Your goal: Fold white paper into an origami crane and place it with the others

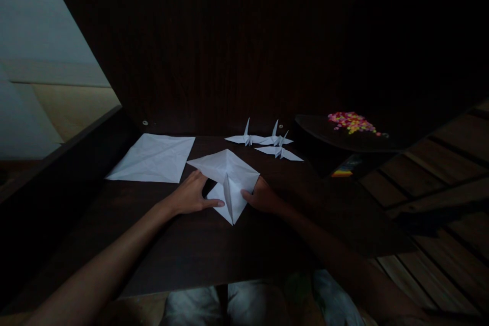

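Note:
A partly folded sheet of white paper (240, 168) is between my two hands over the dark desk, its upper layer spread wide and its lower point towards me. My left hand (193, 194) grips its left side, the thumb lying on the lower flap and the fingers under the upper layer. On the other side my right hand (262, 194) pinches the edge, thumb on top and fingers hidden beneath. A raised fold runs down the middle between the thumbs. Left of it lies a flat, creased white paper sheet (156, 158).
Three white paper cranes (279, 152) stand at the back, right of centre. Small pink, yellow and orange pieces (353, 123) are heaped on a dark rounded shelf (317, 125) at right. A dark upright panel (214, 51) closes the desk's rear; a raised board (64, 147) borders its left.

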`<state>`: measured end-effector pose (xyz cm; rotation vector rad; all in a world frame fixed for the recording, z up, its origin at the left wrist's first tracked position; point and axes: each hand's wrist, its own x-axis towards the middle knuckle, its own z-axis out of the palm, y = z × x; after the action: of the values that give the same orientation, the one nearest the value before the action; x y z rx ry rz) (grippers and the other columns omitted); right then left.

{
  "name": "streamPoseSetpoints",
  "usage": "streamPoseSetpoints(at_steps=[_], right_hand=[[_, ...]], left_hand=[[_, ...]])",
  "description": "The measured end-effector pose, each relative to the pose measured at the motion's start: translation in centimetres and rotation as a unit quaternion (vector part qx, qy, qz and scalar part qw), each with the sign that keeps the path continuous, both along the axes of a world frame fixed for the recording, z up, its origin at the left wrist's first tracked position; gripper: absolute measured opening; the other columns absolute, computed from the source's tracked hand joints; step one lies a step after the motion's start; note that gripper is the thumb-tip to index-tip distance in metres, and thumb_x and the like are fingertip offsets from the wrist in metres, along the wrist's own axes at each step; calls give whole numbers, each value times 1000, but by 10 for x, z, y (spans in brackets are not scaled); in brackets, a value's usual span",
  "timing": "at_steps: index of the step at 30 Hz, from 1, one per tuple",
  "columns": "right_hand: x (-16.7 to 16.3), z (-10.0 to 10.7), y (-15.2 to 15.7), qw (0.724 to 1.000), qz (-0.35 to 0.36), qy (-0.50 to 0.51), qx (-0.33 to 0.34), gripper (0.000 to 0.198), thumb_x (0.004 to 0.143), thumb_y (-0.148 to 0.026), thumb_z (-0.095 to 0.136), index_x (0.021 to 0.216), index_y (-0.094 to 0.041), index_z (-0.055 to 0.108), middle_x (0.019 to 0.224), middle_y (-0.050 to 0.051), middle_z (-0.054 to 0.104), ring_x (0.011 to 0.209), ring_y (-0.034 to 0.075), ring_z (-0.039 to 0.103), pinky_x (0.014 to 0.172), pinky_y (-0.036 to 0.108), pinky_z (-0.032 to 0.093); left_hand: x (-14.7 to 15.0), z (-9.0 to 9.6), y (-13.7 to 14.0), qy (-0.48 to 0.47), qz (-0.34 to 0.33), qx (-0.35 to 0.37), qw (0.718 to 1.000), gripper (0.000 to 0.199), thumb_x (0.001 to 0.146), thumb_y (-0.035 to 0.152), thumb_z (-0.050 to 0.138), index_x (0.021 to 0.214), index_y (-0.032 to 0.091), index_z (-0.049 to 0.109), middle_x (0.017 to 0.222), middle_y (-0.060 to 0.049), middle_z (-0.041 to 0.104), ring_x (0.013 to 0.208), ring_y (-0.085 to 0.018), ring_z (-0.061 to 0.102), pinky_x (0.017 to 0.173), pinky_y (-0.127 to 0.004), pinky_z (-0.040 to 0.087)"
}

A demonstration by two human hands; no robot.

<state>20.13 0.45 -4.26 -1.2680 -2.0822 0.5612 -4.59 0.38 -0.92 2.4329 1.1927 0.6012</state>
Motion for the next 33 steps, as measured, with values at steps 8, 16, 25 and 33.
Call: streamPoseSetpoints(at_steps=[8,16,25,33], right_hand=[[-3,10,-2,997,80,-1,5,65,74,-12,49,138,-15,38,133,13,50,123,25,47,106,44,37],[-5,10,-3,997,75,-11,4,65,74,-12,49,138,-12,38,134,14,49,126,27,44,107,44,36],[-6,23,-6,994,110,0,4,62,73,-6,47,135,-13,43,125,12,53,114,22,51,102,38,41],[-7,23,-6,994,110,10,1,62,73,-6,47,134,-15,44,124,11,53,115,22,50,102,39,40]], left_hand=[[3,8,-3,-156,105,-122,975,72,68,60,67,118,10,55,121,-17,61,115,-35,54,99,-48,41],[9,16,0,-328,229,-191,896,39,71,46,65,92,13,66,97,-10,71,97,-31,64,91,-43,46],[-1,7,11,-358,301,-69,881,74,63,31,72,129,17,41,117,-11,60,95,-25,62,79,-39,52],[-1,20,-5,-78,262,297,915,83,71,34,70,139,20,25,137,-18,38,126,-37,36,102,-54,30]])
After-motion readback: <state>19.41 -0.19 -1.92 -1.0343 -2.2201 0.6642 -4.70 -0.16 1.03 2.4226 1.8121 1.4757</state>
